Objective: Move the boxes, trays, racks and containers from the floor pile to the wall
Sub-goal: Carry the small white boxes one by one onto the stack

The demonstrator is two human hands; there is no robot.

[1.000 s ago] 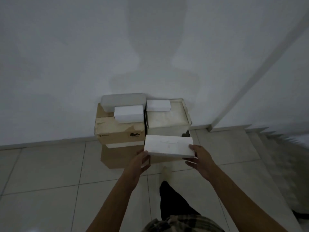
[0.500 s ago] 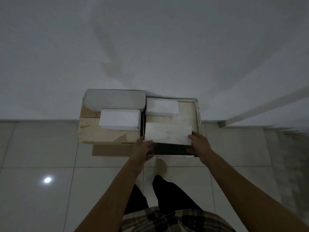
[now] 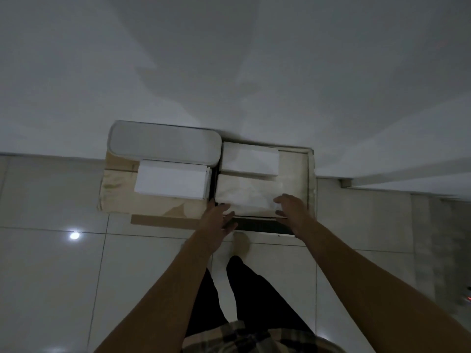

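Note:
A flat white box (image 3: 247, 196) lies on the open tray-like box (image 3: 293, 171) against the wall, in front of another small white box (image 3: 251, 159). My left hand (image 3: 219, 220) is at its front left corner with fingers spread, off the box. My right hand (image 3: 290, 208) covers its right end, fingers on top and thumb at the front edge. To the left, a brown cardboard box (image 3: 119, 197) carries a grey rounded container (image 3: 163, 142) and a white box (image 3: 172, 179).
The stack stands on a tiled floor (image 3: 76, 276) against a white wall (image 3: 229, 72). A flat cardboard sheet (image 3: 158, 220) sticks out under the brown box. Steps drop away at the right (image 3: 438, 238). My legs are directly below the hands.
The white box came down from mid-air onto the tray-like box. My left hand slid off its end and opened. The view moved closer and looks more steeply down.

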